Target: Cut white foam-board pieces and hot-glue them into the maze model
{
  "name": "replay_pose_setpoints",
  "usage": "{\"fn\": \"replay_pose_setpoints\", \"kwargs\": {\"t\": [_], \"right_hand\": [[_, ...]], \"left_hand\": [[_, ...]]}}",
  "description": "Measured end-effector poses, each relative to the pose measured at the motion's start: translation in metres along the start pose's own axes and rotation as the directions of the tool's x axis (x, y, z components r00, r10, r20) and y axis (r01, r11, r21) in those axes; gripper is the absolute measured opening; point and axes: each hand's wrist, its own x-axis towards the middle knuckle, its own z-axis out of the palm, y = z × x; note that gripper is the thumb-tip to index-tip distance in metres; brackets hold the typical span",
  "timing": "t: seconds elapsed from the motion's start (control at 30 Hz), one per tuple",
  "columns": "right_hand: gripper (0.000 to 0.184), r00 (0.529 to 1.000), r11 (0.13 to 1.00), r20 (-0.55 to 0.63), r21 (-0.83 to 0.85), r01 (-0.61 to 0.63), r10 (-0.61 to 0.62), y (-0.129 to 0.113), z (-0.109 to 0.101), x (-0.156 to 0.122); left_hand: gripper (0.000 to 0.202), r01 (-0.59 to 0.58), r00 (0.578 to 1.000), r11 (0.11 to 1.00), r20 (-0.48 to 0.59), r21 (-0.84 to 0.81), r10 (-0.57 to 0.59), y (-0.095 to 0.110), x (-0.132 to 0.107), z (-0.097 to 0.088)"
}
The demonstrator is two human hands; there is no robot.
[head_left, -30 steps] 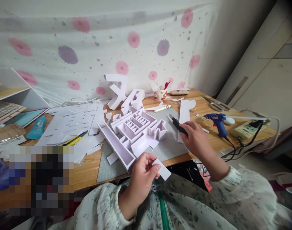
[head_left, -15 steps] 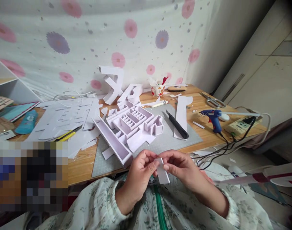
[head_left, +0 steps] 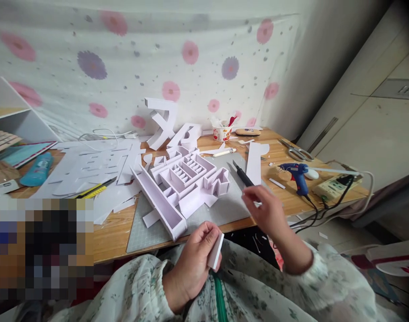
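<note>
My left hand point(head_left: 197, 252) pinches a small white foam-board strip point(head_left: 216, 251) upright between thumb and fingers, just in front of the table edge. My right hand point(head_left: 265, 209) is over the mat's right side, its bent fingers closed around the rear of a black craft knife point(head_left: 242, 173). The knife still lies on the mat, its blade pointing away to the left; the hand hides its rear end. Beyond my left hand stands a white foam-board character point(head_left: 187, 167) with raised walls and several compartments, on the grey cutting mat point(head_left: 140, 237).
Cut white sheets point(head_left: 90, 165) and a yellow cutter point(head_left: 95, 190) lie at left. A blue glue gun point(head_left: 296, 172), scissors point(head_left: 296, 150) and a power strip point(head_left: 338, 181) with cables are at right. A paper cup point(head_left: 222, 133) and more white characters point(head_left: 162, 123) stand behind.
My right hand has let go of the white strip and moved right and up to the craft knife. My left hand keeps the strip, now turned edge-on. The view has shifted slightly.
</note>
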Motion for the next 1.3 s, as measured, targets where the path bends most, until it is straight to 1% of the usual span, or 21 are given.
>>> {"fn": "replay_pose_setpoints", "kwargs": {"t": [0.03, 0.1, 0.17, 0.23, 0.37, 0.5, 0.6, 0.67, 0.7, 0.73, 0.77, 0.8, 0.83, 0.9, 0.97, 1.03, 1.13, 1.3], "right_hand": [[0.024, 1.000, 0.996, -0.020, -0.084, -0.023, 0.021, 0.009, -0.001, 0.012], [0.029, 0.999, 0.974, -0.006, -0.222, -0.049, 0.049, 0.024, -0.001, 0.033], [0.034, 0.996, 0.941, 0.032, -0.333, -0.066, 0.081, 0.033, 0.002, 0.048], [0.035, 0.991, 0.908, 0.064, -0.411, -0.083, 0.120, 0.038, 0.006, 0.057], [0.029, 0.974, 0.859, 0.079, -0.491, -0.148, 0.213, 0.045, 0.009, 0.066], [0.026, 0.960, 0.862, 0.078, -0.465, -0.204, 0.269, 0.050, -0.001, 0.069], [0.035, 0.968, 0.901, 0.053, -0.381, -0.209, 0.247, 0.046, -0.014, 0.054], [0.041, 0.978, 0.948, 0.061, -0.266, -0.177, 0.200, 0.037, -0.023, 0.030], [0.040, 0.983, 0.971, 0.083, -0.187, -0.148, 0.166, 0.031, -0.026, 0.015], [0.038, 0.991, 0.996, 0.100, 0.004, -0.090, 0.089, 0.025, -0.029, -0.001], [0.035, 0.994, 0.989, 0.105, 0.143, -0.026, 0.011, 0.018, -0.032, -0.017], [0.034, 0.992, 0.974, 0.108, 0.223, 0.039, -0.064, 0.011, -0.033, -0.033], [0.036, 0.983, 0.968, 0.153, 0.244, 0.063, -0.102, 0.004, -0.035, -0.047], [0.036, 0.959, 0.969, 0.241, 0.229, 0.092, -0.148, -0.007, -0.036, -0.069], [0.037, 0.934, 0.972, 0.310, 0.203, 0.117, -0.178, -0.016, -0.036, -0.079], [0.042, 0.914, 0.971, 0.348, 0.185, 0.150, -0.208, -0.022, -0.035, -0.082], [0.047, 0.902, 0.969, 0.357, 0.142, 0.203, -0.241, -0.028, -0.033, -0.081], [0.047, 0.913, 0.961, 0.302, 0.092, 0.260, -0.275, -0.029, -0.028, -0.080]], "left_hand": [[0.046, -0.001, 1.000, 1.000, -0.002, 0.006, 0.001, 0.001, 0.000, 0.000], [0.046, -0.006, 1.000, 1.000, 0.001, 0.004, 0.006, 0.002, -0.001, 0.000], [0.045, -0.013, 1.000, 1.000, 0.008, -0.013, 0.013, 0.003, -0.002, 0.000], [0.044, -0.022, 1.000, 0.999, 0.002, -0.037, 0.022, 0.004, -0.002, -0.001], [0.043, -0.054, 0.998, 0.998, -0.038, -0.036, 0.053, 0.005, -0.003, -0.002], [0.039, -0.102, 0.992, 0.995, -0.075, -0.010, 0.101, 0.004, -0.004, -0.002], [0.036, -0.129, 0.989, 0.991, -0.078, -0.038, 0.126, 0.004, -0.004, -0.002], [0.035, -0.136, 0.989, 0.988, -0.074, -0.071, 0.131, 0.004, -0.003, -0.002], [0.034, -0.138, 0.989, 0.987, -0.072, -0.087, 0.132, 0.004, -0.003, -0.002], [0.033, -0.138, 0.989, 0.985, -0.074, -0.100, 0.131, 0.004, -0.002, -0.002], [0.031, -0.138, 0.989, 0.984, -0.076, -0.110, 0.130, 0.004, -0.002, -0.001], [0.030, -0.137, 0.989, 0.984, -0.078, -0.118, 0.128, 0.004, -0.002, -0.001], [0.029, -0.136, 0.989, 0.983, -0.080, -0.125, 0.127, 0.004, -0.002, 0.000], [0.028, -0.133, 0.989, 0.981, -0.077, -0.138, 0.124, 0.004, -0.002, 0.001], [0.029, -0.121, 0.992, 0.981, -0.066, -0.151, 0.112, 0.005, -0.003, 0.003], [0.030, -0.103, 0.993, 0.983, -0.065, -0.152, 0.094, 0.006, -0.005, 0.004], [0.031, -0.078, 0.995, 0.986, -0.069, -0.150, 0.068, 0.008, -0.009, 0.006], [0.030, -0.052, 0.998, 0.982, -0.035, -0.183, 0.047, 0.008, -0.013, 0.007]]}}
